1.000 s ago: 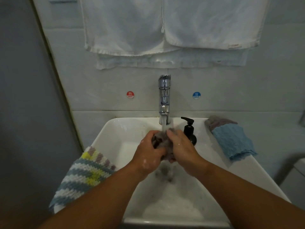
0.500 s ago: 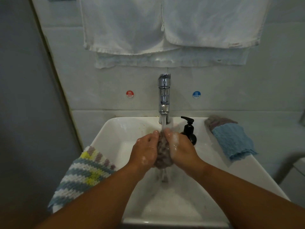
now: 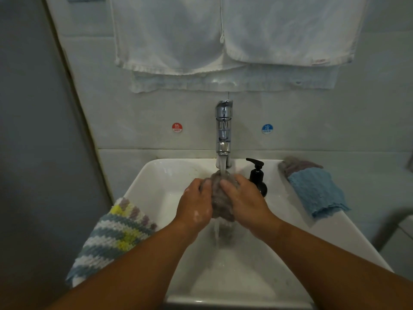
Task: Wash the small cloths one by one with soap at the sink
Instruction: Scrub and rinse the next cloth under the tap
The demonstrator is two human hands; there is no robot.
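A wet grey cloth is bunched between both hands over the white sink, right under the running water from the chrome tap. My left hand grips its left side and has soap suds on the back. My right hand grips its right side. Water streams off the cloth's lower end into the basin. A black soap pump bottle stands on the rim just right of my right hand.
A striped blue, white and yellow cloth hangs over the sink's left rim. A blue cloth lying on a greyish one sits on the right rim. White towels hang on the wall above the tap.
The hands have shifted on the grey cloth: it was rubbed between them, and it now sits higher, directly in the water stream.
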